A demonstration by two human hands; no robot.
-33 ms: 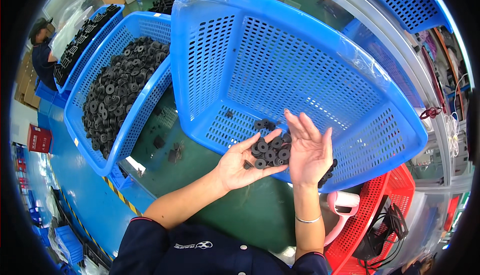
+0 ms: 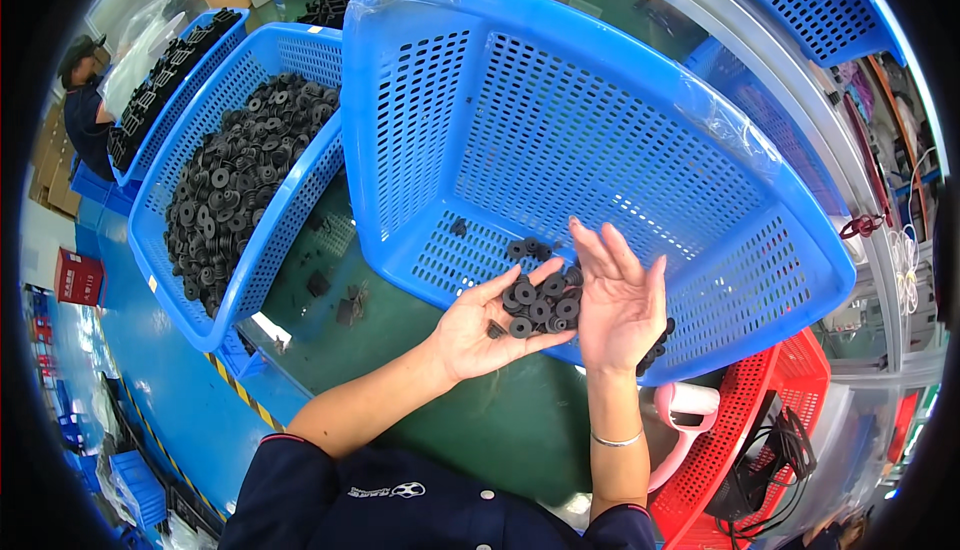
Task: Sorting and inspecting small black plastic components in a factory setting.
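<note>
My left hand (image 2: 475, 335) lies palm up over the near rim of a large tilted blue perforated basket (image 2: 600, 130). It cups a small pile of black rubber rings (image 2: 540, 305). My right hand (image 2: 620, 305) stands edge-on against the right side of that pile, fingers spread and pointing up, and holds nothing itself. A few loose rings (image 2: 525, 248) lie on the basket's floor just beyond my fingers. More dark pieces (image 2: 658, 342) show at my right hand's outer edge. Left of the big basket stands a second blue basket (image 2: 300, 190) heaped with the same black rings (image 2: 235, 190).
A third blue basket (image 2: 130, 165) of black parts stands at the far left, with a person (image 2: 85, 100) behind it. A red basket (image 2: 770, 420) with black cable and a pink-white tool (image 2: 685, 405) sit at lower right. Stray black pieces (image 2: 345, 305) lie on the green tabletop (image 2: 470, 420).
</note>
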